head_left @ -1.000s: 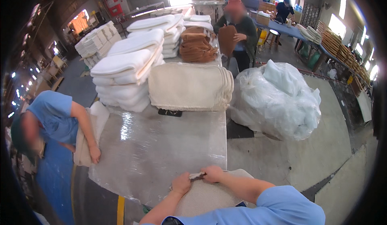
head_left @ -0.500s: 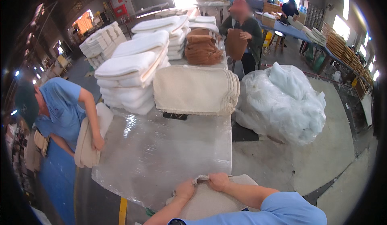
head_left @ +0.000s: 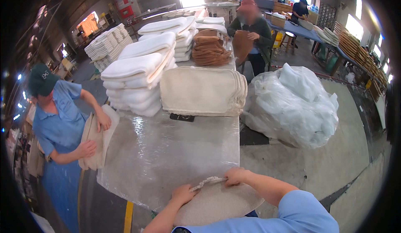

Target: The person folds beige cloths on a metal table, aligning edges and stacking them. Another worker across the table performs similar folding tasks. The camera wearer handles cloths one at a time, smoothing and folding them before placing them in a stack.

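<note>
My left hand and my right hand each pinch the top edge of a beige fabric piece held against my body at the near edge of a plastic-covered table. The fabric's fuzzy rim stretches between both hands. A flat stack of the same beige fabric lies across the middle of the table.
Tall stacks of white folded pads and a brown stack stand farther back. A big clear plastic bag sits on the floor at right. A person in blue at left holds fabric; another person works at the far end.
The person at left has straightened up and now holds a fabric piece upright against the table's side. My hands keep their hold on the fabric, spread slightly wider.
</note>
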